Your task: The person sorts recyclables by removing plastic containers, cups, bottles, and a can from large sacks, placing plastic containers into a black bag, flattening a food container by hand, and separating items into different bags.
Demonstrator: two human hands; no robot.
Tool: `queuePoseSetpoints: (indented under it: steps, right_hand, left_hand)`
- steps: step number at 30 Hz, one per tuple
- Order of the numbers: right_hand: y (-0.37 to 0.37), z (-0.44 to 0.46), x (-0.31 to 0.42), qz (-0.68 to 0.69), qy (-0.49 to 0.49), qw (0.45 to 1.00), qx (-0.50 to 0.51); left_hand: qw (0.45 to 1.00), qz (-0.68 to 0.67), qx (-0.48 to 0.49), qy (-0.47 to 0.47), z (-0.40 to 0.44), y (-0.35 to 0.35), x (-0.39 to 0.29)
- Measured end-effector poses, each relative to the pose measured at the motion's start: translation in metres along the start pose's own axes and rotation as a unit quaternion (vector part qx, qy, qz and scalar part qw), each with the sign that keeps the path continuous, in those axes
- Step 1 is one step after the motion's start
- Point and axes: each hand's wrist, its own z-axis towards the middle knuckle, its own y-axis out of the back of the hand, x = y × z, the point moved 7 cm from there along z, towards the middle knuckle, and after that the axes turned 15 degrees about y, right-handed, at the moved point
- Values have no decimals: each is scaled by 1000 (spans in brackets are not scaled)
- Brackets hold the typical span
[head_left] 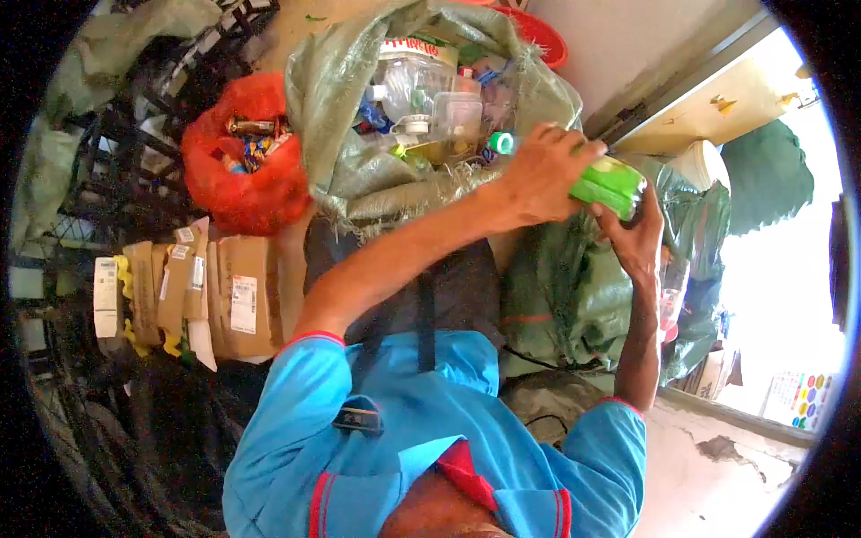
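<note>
A plastic bottle with a bright green label (608, 186) is held sideways between my two hands, to the right of a sack's mouth. My left hand (543, 175) reaches across and wraps over the bottle's upper part. Around its base end curl the thumb and fingers of my right hand (639, 235). A teal-green cap (500, 143) shows on the other side of my left hand, in line with the bottle; my hand hides whether they join. Just beyond my forearm, the open green woven sack (345, 108) holds several clear plastic bottles and containers (413, 85).
A red mesh bag (260, 202) with wrappers and cans sits left of the sack. Below it stand flattened cardboard boxes (247, 300). Black plastic crates (94, 179) line the left side. More green sacks (565, 296) lie right, beside a bright doorway. A red basin (538, 38) is behind.
</note>
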Motion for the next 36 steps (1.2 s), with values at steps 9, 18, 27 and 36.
queuePoseSetpoints:
  steps: [9,18,27,36]
  right_hand:
    - [89,-110,3,-228,-27,958,-169]
    - [285,-219,-67,-643,-144,729,-183]
    - [243,-206,-198,-471,-288,824,-130]
    - [234,-169,-171,-522,-236,818,-50]
  left_hand:
    - [988,-50,66,-128,-29,-46,-81]
    - [849,283,235,379,-89,36,262]
    - [825,276,387,306,-127,26,272]
    - [855,289,351,249,-118,46,241]
